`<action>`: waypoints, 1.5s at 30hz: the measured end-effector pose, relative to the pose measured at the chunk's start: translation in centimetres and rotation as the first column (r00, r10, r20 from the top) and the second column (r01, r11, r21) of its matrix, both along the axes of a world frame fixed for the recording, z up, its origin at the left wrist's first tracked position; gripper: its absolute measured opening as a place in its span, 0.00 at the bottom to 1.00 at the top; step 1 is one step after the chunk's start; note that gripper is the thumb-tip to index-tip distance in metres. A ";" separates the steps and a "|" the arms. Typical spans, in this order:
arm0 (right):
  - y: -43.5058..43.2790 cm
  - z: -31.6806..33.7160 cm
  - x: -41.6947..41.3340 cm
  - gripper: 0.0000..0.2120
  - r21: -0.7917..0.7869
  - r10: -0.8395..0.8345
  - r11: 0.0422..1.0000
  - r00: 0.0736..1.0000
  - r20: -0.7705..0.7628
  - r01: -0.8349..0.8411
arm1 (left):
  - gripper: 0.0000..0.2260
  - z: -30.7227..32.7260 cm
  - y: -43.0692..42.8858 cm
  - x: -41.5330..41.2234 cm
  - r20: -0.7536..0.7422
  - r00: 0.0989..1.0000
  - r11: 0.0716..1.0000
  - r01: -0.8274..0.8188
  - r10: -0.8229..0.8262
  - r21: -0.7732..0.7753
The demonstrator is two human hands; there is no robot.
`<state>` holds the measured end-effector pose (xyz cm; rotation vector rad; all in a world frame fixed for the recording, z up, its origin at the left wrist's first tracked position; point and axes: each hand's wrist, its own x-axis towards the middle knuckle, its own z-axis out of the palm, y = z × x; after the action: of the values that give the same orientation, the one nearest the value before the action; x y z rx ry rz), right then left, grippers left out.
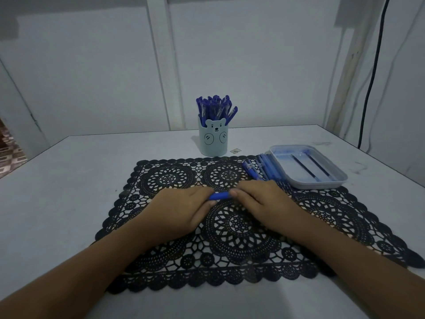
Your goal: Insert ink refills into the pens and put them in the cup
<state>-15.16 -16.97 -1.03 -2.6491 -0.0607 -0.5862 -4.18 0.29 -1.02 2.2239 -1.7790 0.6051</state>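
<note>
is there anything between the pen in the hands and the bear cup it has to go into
Nothing visible stands in the way. The pen, held between the left hand and right hand, sits over the black lace mat, and the stretch of mat up to the bear cup is bare. The cup is already crowded with pens.

The left half of the table (pixel 69 171) lies bare, open to a hand from that side; the far middle is blocked by the cup (pixel 213 140), crammed with upright pens (pixel 215 108); on the right, the tray (pixel 308 168) and the loose pens (pixel 264 168) touching its near-left side bar the way; both hands (pixel 181 208) occupy the mat (pixel 230 226) centre.
</note>
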 end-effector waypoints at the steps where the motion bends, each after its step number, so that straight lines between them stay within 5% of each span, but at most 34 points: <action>1: -0.1 0.1 -0.1 0.16 0.064 0.036 0.997 0.999 0.017 -0.037 | 0.13 0.1 0.0 0.0 -0.012 1.000 1.000 0.009 -0.009 0.003; 11: -0.1 0.6 -0.4 0.16 -0.091 0.162 0.985 0.960 0.229 -0.144 | 0.28 1.0 0.2 0.1 -0.328 0.945 0.992 0.035 0.006 0.118; 15: 0.1 0.6 -0.4 0.15 -0.125 0.153 0.984 0.955 0.255 -0.124 | 0.18 1.6 0.5 0.0 -0.560 0.828 0.991 0.086 -0.014 0.103; 17: 0.6 0.5 -0.4 0.16 -0.047 0.091 0.996 0.966 0.244 -0.082 | 0.15 1.8 0.5 -0.4 -0.460 0.888 0.996 0.036 0.007 0.084; 22: 1.6 1.0 -0.6 0.20 0.439 -0.005 0.898 1.000 0.026 -0.006 | 0.15 1.8 0.3 -1.3 -0.100 0.994 0.999 -0.048 0.048 0.007; 26: 1.7 1.3 -0.9 0.19 0.574 0.013 0.818 0.999 0.033 -0.030 | 0.18 2.0 0.2 -1.2 0.033 0.999 0.998 -0.027 0.029 -0.050; 30: 1.1 1.3 -1.1 0.19 0.571 0.114 0.814 0.993 0.012 -0.100 | 0.19 2.7 0.1 -1.0 -0.329 0.944 0.999 0.033 -0.035 -0.011; 34: 1.0 1.4 -1.3 0.16 0.414 0.184 0.894 0.983 0.008 -0.171 | 0.17 3.6 0.5 -0.5 -0.772 0.635 0.988 0.134 -0.029 0.072; 36: 0.8 1.7 -1.3 0.11 0.331 0.185 0.927 0.983 0.006 -0.176 | 0.16 3.7 0.7 -0.4 -0.820 0.572 0.982 0.164 -0.020 0.090; 38: 0.5 1.8 -1.3 0.05 0.293 0.172 0.942 0.985 0.003 -0.165 | 0.14 3.2 0.6 -0.2 -0.743 0.669 0.991 0.112 -0.016 0.080; 42: 0.7 1.6 -1.3 0.20 0.351 0.057 0.936 0.995 -0.080 -0.025 | 0.15 2.1 0.4 -0.3 -0.456 0.890 0.996 0.027 0.014 0.083; 45: 0.5 1.6 -1.2 0.16 0.330 0.000 0.943 0.994 -0.112 0.037 | 0.21 1.8 0.3 -0.4 -0.294 0.955 0.997 -0.012 0.034 0.077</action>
<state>-16.34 -16.44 0.59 -2.3495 0.0891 -0.4131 -4.60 0.61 0.78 2.2453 -1.6492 0.1972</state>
